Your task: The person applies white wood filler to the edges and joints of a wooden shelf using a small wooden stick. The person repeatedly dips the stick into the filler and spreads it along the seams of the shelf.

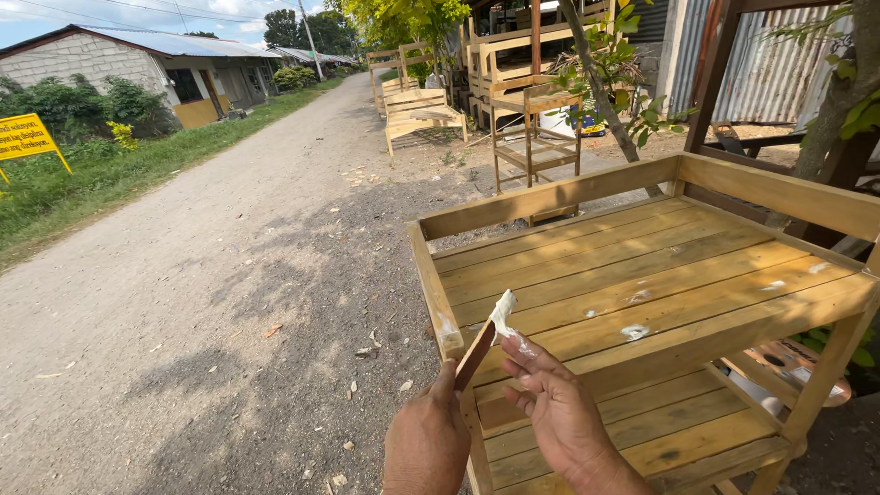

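My left hand (pixel 427 440) grips a thin brown wooden stick (pixel 475 355) that carries a lump of white putty (pixel 501 313) at its upper tip. My right hand (pixel 555 408) is beside it with fingers spread, fingertips touching a smear of white putty just below the stick's tip. Both hands hover over the near left corner of a slatted wooden bench frame (pixel 642 275). Several white putty patches (pixel 634 332) dot its slats and left rail.
A gravel road (pixel 229 275) runs to the left, strewn with wood chips. More wooden frames and chairs (pixel 536 137) stand behind. A thin tree (pixel 600 82), corrugated metal wall (pixel 770 64), yellow sign (pixel 26 137) and a round lid (pixel 788 362) under the bench.
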`<state>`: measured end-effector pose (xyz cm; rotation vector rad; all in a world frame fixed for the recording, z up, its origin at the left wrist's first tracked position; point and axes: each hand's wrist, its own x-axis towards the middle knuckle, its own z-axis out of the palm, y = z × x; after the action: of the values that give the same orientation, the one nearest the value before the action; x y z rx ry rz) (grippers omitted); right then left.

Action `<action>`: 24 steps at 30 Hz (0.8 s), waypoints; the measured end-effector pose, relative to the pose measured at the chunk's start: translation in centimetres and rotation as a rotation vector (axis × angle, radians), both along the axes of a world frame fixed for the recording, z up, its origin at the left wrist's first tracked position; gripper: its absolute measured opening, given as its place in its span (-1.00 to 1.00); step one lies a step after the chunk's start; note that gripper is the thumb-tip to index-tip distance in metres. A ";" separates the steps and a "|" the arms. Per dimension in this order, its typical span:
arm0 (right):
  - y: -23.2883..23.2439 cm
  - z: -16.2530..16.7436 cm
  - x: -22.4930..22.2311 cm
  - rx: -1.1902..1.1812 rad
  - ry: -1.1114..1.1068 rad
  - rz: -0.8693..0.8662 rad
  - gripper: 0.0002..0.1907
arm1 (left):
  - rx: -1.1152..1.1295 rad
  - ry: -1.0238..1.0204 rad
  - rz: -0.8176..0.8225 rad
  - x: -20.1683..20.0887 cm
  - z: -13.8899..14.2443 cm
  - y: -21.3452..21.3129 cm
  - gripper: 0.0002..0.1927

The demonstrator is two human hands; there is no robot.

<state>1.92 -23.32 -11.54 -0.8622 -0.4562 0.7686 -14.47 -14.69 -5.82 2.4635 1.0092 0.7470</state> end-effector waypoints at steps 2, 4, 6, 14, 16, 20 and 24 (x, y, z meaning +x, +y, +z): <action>-0.4 -1.3 -0.1 -0.032 -0.010 -0.044 -0.42 | -0.036 0.013 -0.033 -0.7 0.4 -0.1 -0.52; 0.0 -2.5 0.0 -0.136 -0.047 -0.040 -0.50 | -0.041 0.023 -0.060 -1.3 0.8 -0.1 -0.55; 0.4 -3.5 0.2 -0.311 -0.115 0.007 -0.56 | -0.016 0.027 -0.084 -1.6 1.2 -0.2 -0.57; 1.9 -3.5 1.3 -0.667 -0.354 0.093 -0.59 | -0.013 0.079 -0.146 -2.8 2.1 -1.2 -0.55; 2.1 -3.2 1.5 -0.685 -0.398 0.113 -0.57 | -0.006 0.077 -0.140 -2.8 2.2 -1.3 -0.56; 2.8 -2.5 1.8 -0.755 -0.479 0.146 -0.53 | -0.003 0.078 -0.129 -2.6 2.2 -1.4 -0.55; 3.4 -1.8 1.6 -0.816 -0.595 0.195 -0.43 | -0.010 0.105 -0.085 -2.1 2.0 -1.3 -0.57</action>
<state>3.53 -19.92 -13.31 -1.8537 -0.7755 0.8821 -16.56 -15.96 -3.79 2.5419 0.9350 0.5899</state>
